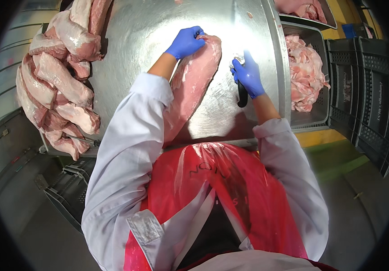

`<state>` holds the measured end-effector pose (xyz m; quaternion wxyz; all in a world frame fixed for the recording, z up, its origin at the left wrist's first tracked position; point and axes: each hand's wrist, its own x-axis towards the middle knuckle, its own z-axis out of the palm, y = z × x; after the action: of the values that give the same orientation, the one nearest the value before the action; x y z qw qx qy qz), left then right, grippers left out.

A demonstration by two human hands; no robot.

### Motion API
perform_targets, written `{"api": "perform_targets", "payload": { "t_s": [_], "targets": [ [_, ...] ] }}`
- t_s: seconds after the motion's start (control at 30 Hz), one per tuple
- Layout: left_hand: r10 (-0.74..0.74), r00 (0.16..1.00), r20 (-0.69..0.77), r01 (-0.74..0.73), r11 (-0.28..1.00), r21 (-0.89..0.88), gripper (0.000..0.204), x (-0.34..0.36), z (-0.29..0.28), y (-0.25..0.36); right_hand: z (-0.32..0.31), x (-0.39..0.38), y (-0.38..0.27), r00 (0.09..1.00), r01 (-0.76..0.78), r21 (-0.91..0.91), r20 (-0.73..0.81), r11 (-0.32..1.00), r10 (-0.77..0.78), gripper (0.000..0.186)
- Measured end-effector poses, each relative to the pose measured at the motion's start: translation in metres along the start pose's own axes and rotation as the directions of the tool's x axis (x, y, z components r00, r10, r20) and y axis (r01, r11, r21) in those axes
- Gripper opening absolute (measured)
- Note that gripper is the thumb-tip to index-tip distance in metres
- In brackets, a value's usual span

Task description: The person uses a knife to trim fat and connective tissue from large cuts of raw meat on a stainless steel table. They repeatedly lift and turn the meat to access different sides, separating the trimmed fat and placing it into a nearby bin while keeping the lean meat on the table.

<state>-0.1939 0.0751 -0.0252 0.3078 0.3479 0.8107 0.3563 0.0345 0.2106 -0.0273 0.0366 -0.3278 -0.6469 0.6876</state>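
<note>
On the tabletop (pixel 129 49), one long pink cut (pixel 196 79) lay diagonally in front of the person. Its far end pointed up and to the right; its near end lay close to the front edge, beside the left sleeve (pixel 126 119). The left hand (pixel 186 43), gloved in blue, was clamped on the far end of the cut, with its fingers bent. The right hand (pixel 248 74), also gloved in blue, was clamped around a black handle (pixel 242 95), to the right of the cut and apart from it. The handle's lower end pointed toward the person; the tool's working end could not be made out. At the left side, further cuts formed a pile (pixel 63 83). Beyond the right edge, a grey crate (pixel 309 121) contained pale trimmings (pixel 303 74). Black crates (pixel 368 92) stood farther right. The person wore a red apron (pixel 262 194).
</note>
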Motion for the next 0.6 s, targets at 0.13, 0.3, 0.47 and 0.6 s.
{"api": "perform_targets", "payload": {
  "t_s": [0.13, 0.3, 0.47, 0.6],
  "targets": [
    [0.071, 0.987, -0.147, -0.087, 0.991, -0.104, 0.016, -0.023, 0.01, 0.003, 0.02, 0.006, -0.037, 0.979, 0.2, -0.209, 0.075, 0.957, -0.188, 0.079],
    [0.087, 0.979, -0.183, -0.121, 0.975, -0.185, 0.013, -0.023, 0.015, 0.004, 0.024, 0.018, -0.037, 0.969, 0.2, -0.453, 0.224, 0.868, -0.107, 0.075],
    [0.041, 0.975, -0.217, -0.08, 0.981, -0.175, 0.011, -0.025, 0.009, -0.003, 0.005, -0.035, -0.019, 0.928, 0.184, -0.353, 0.369, 0.917, -0.044, 0.073],
    [0.166, 0.976, -0.141, -0.183, 0.977, -0.113, 0.012, -0.022, 0.008, 0.024, 0.029, 0.025, -0.031, 0.959, 0.173, -0.327, 0.269, 0.929, -0.084, 0.071]
  ]
}}
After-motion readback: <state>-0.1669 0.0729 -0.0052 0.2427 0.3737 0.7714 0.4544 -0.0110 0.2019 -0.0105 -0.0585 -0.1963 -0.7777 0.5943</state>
